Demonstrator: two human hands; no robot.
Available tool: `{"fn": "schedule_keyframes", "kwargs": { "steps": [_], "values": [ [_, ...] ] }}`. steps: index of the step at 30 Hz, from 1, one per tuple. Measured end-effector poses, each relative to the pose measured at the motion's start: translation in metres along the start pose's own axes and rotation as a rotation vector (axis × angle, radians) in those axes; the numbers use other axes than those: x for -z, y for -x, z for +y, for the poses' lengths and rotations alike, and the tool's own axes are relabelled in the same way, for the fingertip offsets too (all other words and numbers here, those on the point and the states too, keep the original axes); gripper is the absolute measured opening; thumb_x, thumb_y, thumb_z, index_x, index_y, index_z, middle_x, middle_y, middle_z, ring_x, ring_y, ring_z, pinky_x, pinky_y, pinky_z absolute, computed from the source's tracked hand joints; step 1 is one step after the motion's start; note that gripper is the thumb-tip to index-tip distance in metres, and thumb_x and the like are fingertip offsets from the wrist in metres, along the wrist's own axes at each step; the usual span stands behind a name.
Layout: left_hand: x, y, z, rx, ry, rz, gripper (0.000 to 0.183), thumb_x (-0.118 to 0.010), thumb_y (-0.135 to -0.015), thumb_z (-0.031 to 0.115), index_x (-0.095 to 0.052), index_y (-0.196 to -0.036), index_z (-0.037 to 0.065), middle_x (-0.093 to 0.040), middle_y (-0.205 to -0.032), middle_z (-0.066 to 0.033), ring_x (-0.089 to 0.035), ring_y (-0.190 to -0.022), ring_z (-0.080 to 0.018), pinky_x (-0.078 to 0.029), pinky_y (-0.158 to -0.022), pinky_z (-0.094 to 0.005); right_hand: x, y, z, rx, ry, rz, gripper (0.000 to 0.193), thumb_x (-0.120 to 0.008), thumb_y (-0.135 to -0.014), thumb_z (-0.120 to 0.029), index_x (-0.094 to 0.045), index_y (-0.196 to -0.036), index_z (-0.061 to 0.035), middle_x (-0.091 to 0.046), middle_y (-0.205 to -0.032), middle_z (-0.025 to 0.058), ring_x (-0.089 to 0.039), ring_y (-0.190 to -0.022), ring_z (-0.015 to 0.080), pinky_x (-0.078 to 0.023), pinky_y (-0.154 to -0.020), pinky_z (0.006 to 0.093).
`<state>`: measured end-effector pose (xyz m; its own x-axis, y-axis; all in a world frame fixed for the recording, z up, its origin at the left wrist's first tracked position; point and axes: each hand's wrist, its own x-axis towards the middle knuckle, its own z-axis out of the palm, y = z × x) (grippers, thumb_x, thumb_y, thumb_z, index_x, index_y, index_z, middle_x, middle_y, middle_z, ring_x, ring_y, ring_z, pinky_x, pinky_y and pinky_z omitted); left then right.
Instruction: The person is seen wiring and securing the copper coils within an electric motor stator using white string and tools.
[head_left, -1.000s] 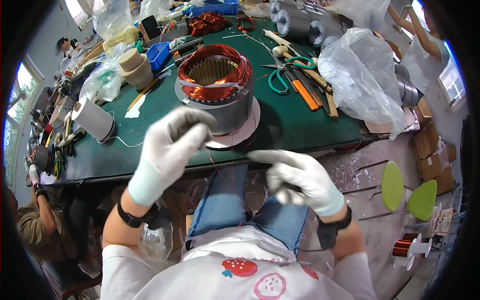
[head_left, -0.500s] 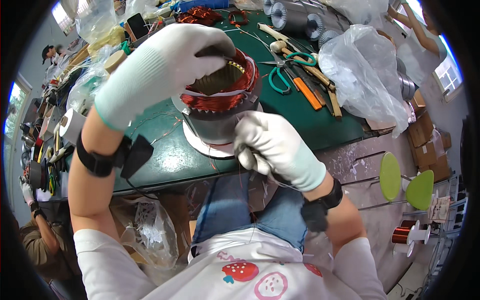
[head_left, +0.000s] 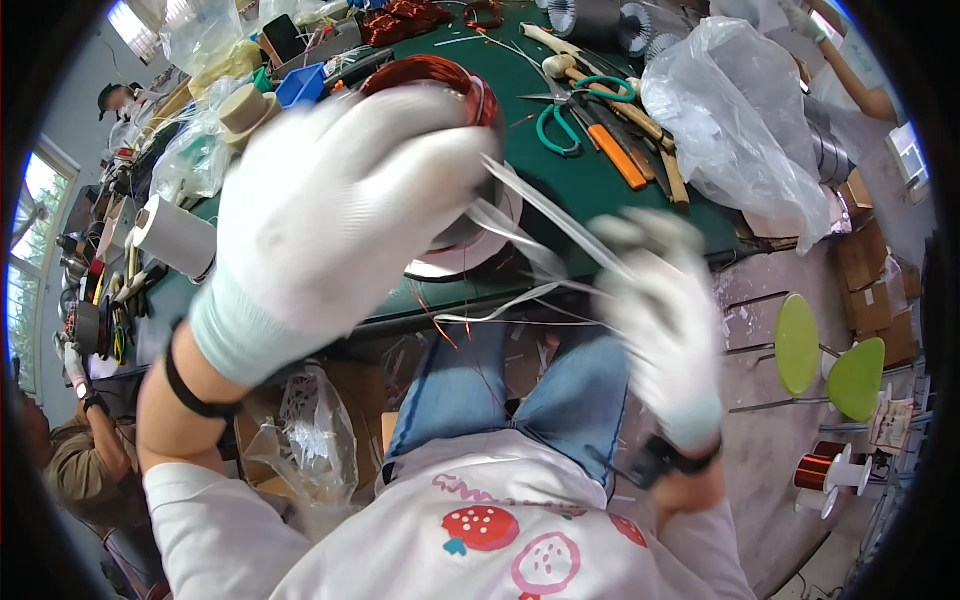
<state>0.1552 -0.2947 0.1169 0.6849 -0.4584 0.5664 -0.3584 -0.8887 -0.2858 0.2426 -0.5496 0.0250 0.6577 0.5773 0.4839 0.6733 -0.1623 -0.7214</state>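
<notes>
Green tabletop [head_left: 590,192] bears copper windings [head_left: 432,68], cardboard boxes [head_left: 868,262] at right.

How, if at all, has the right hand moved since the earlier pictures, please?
Yes: the right hand has moved rightward, judged against the green-handled scissors.

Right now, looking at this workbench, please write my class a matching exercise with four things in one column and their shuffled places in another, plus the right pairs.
Things
1. White strips
2. Copper winding
3. Scissors
4. White spool

Places
A. Partly hidden behind the left hand
B. To the left of the left hand
C. Running across the gap between the left hand and the right hand
D. On the green table, beside an orange-handled tool

Right pairs: 1-C, 2-A, 3-D, 4-B
</notes>
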Motion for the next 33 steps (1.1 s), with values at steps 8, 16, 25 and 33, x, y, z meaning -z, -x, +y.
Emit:
{"fn": "schedule_keyframes", "kwargs": {
  "steps": [8,16,25,33],
  "values": [
    [-0.071,0.059,0.063,1.217,1.641,-0.048,0.050,-0.066,-0.092,0.021,-0.051,-0.133,-0.002,-0.065,-0.092,-0.0058,-0.060,-0.073,-0.0126,-0.048,-0.066,-0.0269,0.358,0.440,0.109,-0.586,-0.557,1.071,0.035,-0.052,-0.104,-0.031,-0.055,-0.127,-0.0063,-0.048,-0.082,0.0004,-0.043,-0.064,0.0095,-0.040,-0.053,0.0264],
    [-0.079,0.067,0.070,1.293,2.001,0.339,0.032,-0.062,-0.098,0.019,-0.055,-0.123,0.001,-0.063,-0.092,-0.0045,-0.059,-0.074,-0.0111,-0.047,-0.062,-0.0246,0.360,0.581,0.092,-0.452,-1.462,1.495,0.031,-0.053,-0.104,-0.029,-0.046,-0.079,-0.0125,-0.035,-0.064,-0.0030,-0.032,-0.053,0.0057,-0.030,-0.051,0.0233],
    [-0.063,0.082,0.079,1.411,1.720,0.237,0.032,-0.057,-0.102,0.023,-0.058,-0.123,0.000,-0.065,-0.098,-0.0039,-0.062,-0.078,-0.0094,-0.048,-0.069,-0.0224,0.340,0.533,0.133,-0.481,-1.376,1.550,0.016,-0.053,-0.103,-0.016,-0.061,-0.104,-0.0014,-0.036,-0.068,-0.0038,-0.033,-0.058,0.0077,-0.031,-0.053,0.0237],
    [-0.062,0.101,0.080,1.370,1.432,0.063,0.029,-0.059,-0.099,0.015,-0.063,-0.123,-0.001,-0.069,-0.099,-0.0034,-0.062,-0.081,-0.0084,-0.049,-0.074,-0.0223,0.345,0.551,0.163,-0.524,-1.346,1.702,0.015,-0.057,-0.101,-0.015,-0.060,-0.101,0.0000,-0.035,-0.067,-0.0031,-0.034,-0.057,0.0099,-0.031,-0.053,0.0249]
  ]
}}
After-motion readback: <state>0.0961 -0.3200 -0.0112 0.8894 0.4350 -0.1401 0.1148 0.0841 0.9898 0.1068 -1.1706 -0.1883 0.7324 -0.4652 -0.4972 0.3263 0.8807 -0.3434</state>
